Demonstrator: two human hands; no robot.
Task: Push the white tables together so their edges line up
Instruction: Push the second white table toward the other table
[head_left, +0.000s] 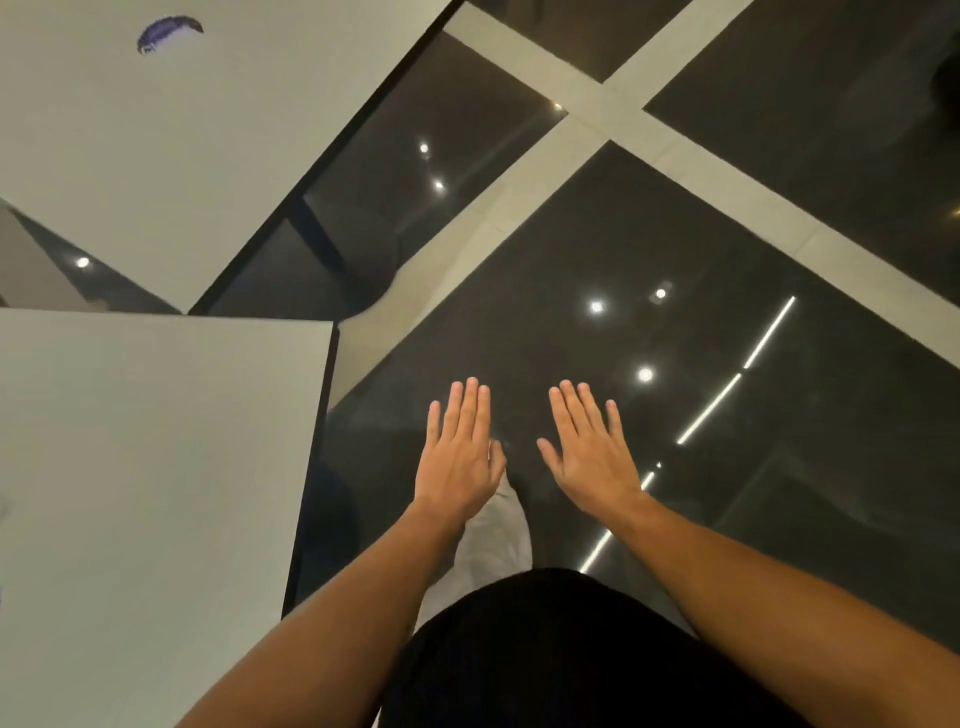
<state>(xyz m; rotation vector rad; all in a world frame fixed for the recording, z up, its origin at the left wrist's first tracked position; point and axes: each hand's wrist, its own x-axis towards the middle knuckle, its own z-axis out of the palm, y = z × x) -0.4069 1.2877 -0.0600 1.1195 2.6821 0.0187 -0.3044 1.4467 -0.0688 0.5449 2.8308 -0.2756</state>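
Two white tables with dark edges fill the left side. The near table (156, 467) lies at lower left, its right edge running down beside my left arm. The far table (171, 140) sits at upper left, turned at an angle to the near one, and their corners almost meet around the middle left, with a wedge-shaped gap of floor between them. My left hand (460, 457) and my right hand (592, 457) hover flat, palms down and fingers apart, over the dark floor to the right of the near table. Neither hand touches a table.
A small purple object (166, 32) lies on the far table near the top left. The glossy dark floor (727, 291) has pale strips crossing it and reflects ceiling lights. My leg and pale shoe (496, 540) show below the hands.
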